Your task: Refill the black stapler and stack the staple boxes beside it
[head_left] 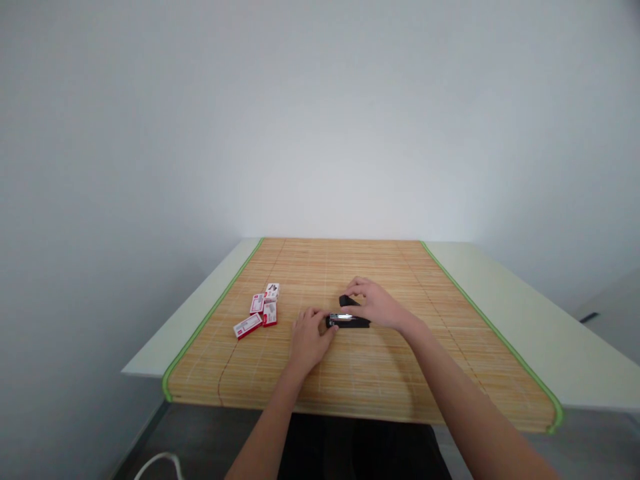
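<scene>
Both hands on a stapler at the middle of the mat

The black stapler (pixel 349 319) lies on the bamboo mat (pixel 400 373) covering the table (pixel 525 320), its metal staple track showing, so it looks opened. The left hand (pixel 310 337) touches its near end; the right hand (pixel 375 303) curls loosely over the top. The small staple boxes (pixel 260 312) sit apart to the left, untouched; I judge loading is barely begun.
</scene>
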`<control>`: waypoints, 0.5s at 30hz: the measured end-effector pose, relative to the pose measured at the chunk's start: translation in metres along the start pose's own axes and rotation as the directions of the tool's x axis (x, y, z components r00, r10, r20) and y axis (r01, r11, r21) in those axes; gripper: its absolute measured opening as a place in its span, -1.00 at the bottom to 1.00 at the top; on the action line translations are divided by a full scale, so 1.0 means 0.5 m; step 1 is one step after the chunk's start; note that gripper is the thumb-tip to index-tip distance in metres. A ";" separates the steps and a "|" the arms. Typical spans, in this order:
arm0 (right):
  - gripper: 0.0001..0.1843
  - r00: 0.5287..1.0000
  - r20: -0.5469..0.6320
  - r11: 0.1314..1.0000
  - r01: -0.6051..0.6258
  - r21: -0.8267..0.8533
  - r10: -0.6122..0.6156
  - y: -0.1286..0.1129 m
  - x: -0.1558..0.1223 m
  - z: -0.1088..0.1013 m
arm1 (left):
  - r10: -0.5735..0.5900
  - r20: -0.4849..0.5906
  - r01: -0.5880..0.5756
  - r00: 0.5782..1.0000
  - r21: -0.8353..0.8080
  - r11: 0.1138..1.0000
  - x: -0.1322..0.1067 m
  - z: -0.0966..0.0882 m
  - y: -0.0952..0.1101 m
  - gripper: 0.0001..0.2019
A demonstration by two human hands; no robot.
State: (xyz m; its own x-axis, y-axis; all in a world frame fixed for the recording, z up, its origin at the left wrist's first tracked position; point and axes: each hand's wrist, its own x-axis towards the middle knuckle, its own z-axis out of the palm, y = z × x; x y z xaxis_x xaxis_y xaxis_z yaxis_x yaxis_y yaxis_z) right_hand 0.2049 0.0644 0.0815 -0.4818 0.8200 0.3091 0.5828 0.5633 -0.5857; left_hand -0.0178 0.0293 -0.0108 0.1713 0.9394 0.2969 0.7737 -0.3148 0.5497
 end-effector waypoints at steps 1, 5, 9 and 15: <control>-0.69 1.000 -0.019 0.999 -0.019 0.025 0.019 0.003 -0.009 -0.016 | -0.004 0.001 0.004 1.000 -0.004 1.000 0.001 0.000 0.000 -0.68; -0.60 0.991 -0.055 0.986 -0.117 0.122 0.124 0.031 -0.056 -0.076 | -0.015 0.001 0.015 1.000 -0.018 1.000 0.002 0.001 -0.002 -0.66; -0.51 0.963 -0.098 0.951 -0.229 0.206 0.253 0.079 -0.135 -0.108 | 0.001 -0.001 -0.001 1.000 -0.030 1.000 0.002 0.002 -0.004 -0.67; -0.37 0.852 -0.150 0.817 -0.410 0.404 0.502 0.137 -0.249 -0.069 | -0.011 -0.009 0.011 1.000 -0.009 1.000 0.000 0.006 -0.002 -0.67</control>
State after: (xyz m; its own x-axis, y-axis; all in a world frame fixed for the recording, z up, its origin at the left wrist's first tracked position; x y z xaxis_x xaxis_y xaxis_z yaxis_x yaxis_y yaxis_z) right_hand 0.3273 0.0047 0.0285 -0.0202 0.9965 0.0816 0.4098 0.0827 -0.9084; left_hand -0.0166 0.0299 -0.0137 0.1569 0.9417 0.2978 0.7702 -0.3054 0.5599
